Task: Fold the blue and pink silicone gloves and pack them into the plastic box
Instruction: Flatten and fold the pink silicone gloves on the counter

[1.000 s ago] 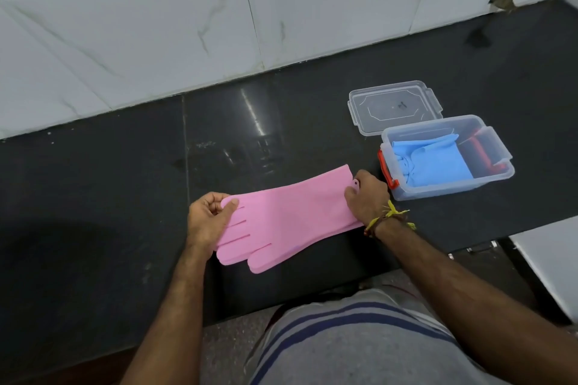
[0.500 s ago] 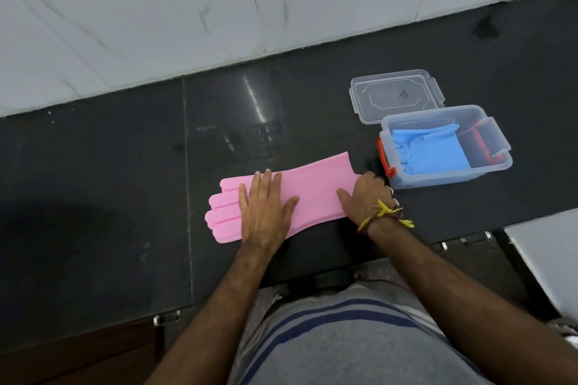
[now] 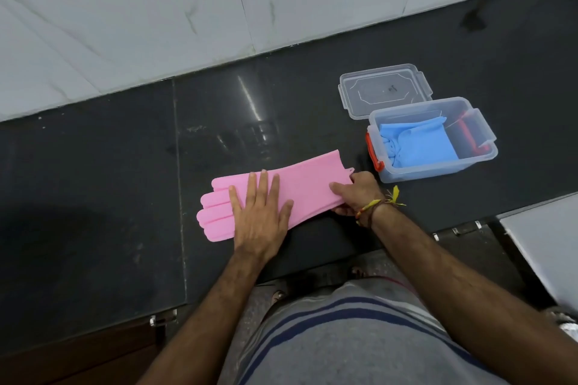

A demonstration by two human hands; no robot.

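Note:
A pink silicone glove [image 3: 309,180] lies flat on the black counter, fingers pointing left, cuff to the right. My left hand [image 3: 259,212] presses flat on its middle with fingers spread. My right hand [image 3: 356,194] grips the cuff end, thumb on top. To the right stands the clear plastic box [image 3: 469,166] with red latches, and a folded blue glove [image 3: 419,147] lies inside it.
The box's clear lid [image 3: 384,89] lies on the counter just behind the box. A white tiled wall [image 3: 156,15] rises behind the black counter [image 3: 93,181]. The counter's front edge runs near my body; a white surface [image 3: 550,241] sits lower right.
My left hand has moved from pinching the glove's fingertips to lying flat on its middle. The glove has been laid flat. My right hand stays on the cuff.

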